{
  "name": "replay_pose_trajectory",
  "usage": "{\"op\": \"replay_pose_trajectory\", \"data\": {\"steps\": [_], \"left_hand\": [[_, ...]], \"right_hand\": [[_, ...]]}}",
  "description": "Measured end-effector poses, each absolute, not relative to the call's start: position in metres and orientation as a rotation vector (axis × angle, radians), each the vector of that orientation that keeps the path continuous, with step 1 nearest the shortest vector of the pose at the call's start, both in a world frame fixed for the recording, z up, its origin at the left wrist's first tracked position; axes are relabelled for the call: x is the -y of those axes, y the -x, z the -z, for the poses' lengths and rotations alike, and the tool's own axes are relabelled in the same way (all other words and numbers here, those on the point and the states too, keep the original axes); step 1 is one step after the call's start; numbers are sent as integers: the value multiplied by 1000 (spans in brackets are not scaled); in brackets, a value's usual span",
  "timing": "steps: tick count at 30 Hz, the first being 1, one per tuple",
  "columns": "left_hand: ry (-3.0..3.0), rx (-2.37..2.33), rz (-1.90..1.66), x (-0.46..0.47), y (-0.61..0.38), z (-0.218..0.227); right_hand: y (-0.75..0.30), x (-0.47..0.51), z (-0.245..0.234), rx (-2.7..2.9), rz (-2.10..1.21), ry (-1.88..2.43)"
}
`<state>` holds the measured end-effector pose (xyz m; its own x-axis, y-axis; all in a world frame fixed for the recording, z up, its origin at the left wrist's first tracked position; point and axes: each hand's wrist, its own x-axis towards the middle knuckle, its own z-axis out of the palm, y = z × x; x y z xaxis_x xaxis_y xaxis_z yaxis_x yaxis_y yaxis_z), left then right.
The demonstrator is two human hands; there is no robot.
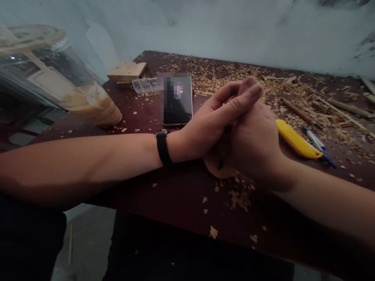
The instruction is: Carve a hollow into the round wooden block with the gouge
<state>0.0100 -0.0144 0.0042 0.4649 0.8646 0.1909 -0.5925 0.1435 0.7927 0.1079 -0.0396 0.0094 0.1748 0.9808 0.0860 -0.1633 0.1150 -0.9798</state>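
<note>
My left hand point(212, 121), with a black strap on its wrist, is closed together with my right hand point(254, 136) over the table. The left thumb lies across the top of the right hand. Fingers of the right hand are curled in a fist, and what either hand holds is hidden between them. A pale, rounded wooden piece point(221, 168) with a dark spot shows just beneath both hands; most of it is covered. Right beside my right hand lies a yellow ridged handle point(297, 139), along with blue-and-white pens point(315, 138).
Wood shavings point(231, 72) cover the back of the dark red table point(172, 199). A phone point(178, 105) lies behind my left wrist, near a clear plastic case point(144, 85) and wooden blocks point(127, 71). A plastic drink cup point(88, 97) stands at left. A brown-handled tool point(299, 111) lies at right.
</note>
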Motion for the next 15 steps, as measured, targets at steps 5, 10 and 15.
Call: {"op": "replay_pose_trajectory", "data": {"steps": [5, 10, 15], "left_hand": [[-956, -321, -1072, 11, -10, -1], [-1041, -356, -1116, 17, -8, -3], [-1085, -362, -1129, 13, -9, 4]], "right_hand": [[-104, 39, -11, 1027, -1053, 1060], [-99, 43, -14, 1051, -944, 1025], [-101, 43, -5, 1086, -876, 1120]]}}
